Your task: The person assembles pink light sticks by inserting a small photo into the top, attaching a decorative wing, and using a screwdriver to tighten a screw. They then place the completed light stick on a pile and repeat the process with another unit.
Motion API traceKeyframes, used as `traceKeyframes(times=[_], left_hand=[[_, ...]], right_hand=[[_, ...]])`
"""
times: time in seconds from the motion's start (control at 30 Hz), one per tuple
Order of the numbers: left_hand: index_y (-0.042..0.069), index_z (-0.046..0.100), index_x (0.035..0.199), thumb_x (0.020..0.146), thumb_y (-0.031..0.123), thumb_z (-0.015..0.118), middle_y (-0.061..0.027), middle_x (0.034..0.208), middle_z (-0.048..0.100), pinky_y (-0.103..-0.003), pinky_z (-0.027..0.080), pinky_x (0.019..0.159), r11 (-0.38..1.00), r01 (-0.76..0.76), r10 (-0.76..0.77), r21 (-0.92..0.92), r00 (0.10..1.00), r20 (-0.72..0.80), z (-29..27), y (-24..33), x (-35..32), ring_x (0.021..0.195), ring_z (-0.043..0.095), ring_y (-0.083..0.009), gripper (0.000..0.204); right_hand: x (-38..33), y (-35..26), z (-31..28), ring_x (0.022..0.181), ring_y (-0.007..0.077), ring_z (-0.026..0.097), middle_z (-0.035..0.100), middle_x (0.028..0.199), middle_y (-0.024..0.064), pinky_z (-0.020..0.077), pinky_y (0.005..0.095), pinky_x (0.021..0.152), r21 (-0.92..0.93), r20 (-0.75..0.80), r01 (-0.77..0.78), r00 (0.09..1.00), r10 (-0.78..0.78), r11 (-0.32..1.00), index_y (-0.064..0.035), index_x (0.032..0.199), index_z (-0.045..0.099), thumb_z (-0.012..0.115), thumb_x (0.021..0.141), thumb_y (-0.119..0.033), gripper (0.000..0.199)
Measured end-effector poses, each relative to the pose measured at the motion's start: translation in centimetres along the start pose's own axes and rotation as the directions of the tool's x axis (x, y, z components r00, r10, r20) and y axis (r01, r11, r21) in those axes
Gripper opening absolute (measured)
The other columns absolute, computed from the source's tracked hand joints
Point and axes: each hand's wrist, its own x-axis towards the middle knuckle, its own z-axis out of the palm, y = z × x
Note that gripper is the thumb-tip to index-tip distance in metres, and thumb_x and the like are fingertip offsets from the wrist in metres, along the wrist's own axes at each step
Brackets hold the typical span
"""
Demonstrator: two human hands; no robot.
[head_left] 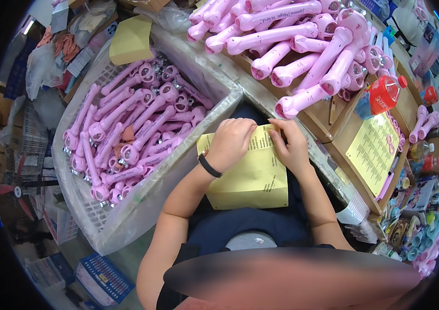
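Over my lap lies a yellow printed paper sheet (250, 181), its far edge raised and a crease running across it. My left hand (231, 142), with a black band at the wrist, is closed on the sheet's far edge. Close beside it my right hand (290, 145) pinches the same edge further right. Fingertips of both hands are partly hidden behind the paper's edge. To the left, a white plastic crate (100, 227) lined with clear film holds many pink plastic stick-shaped handles (142, 111) with rounded, ring-like ends.
More pink handles (281, 39) are heaped on a cardboard-covered table (322, 121) ahead. A red-labelled bottle (384, 95) lies there, near another yellow sheet (374, 150). A folded yellow sheet (131, 41) rests on the crate's far rim. A blue box (105, 279) stands at lower left.
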Motion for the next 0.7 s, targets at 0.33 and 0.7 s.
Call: traceKeyframes(times=[0.33, 0.7], left_hand=[[0.003, 0.062, 0.087, 0.088, 0.01, 0.061, -0.0114, 0.078, 0.06, -0.041, 0.043, 0.071, 0.997, 0.063, -0.061, 0.052, 0.998, -0.033, 1.9, 1.0, -0.7, 0.076, 0.057, -0.0313, 0.007], [0.004, 0.059, 0.085, 0.086, 0.005, 0.064, -0.0104, 0.074, 0.056, -0.04, 0.041, 0.067, 0.997, 0.038, -0.027, 0.073, 0.989, -0.142, -0.6, 3.8, -1.3, 0.07, 0.055, -0.0304, 0.005]], right_hand=[[-0.8, 0.0, -0.4, 0.081, 0.0239, 0.064, 0.066, 0.091, 0.0068, 0.053, 0.0341, 0.069, -0.339, 0.035, 0.16, 0.987, -0.157, 0.927, -0.0061, 0.102, 0.071, 0.073, 0.081, -0.012, 0.022], [-0.8, -2.8, -2.0, 0.097, 0.0271, 0.065, 0.066, 0.107, 0.0092, 0.0538, 0.0365, 0.081, -0.336, 0.067, 0.273, 0.962, -0.266, 0.901, -0.0071, 0.108, 0.071, 0.075, 0.078, -0.012, 0.031]])
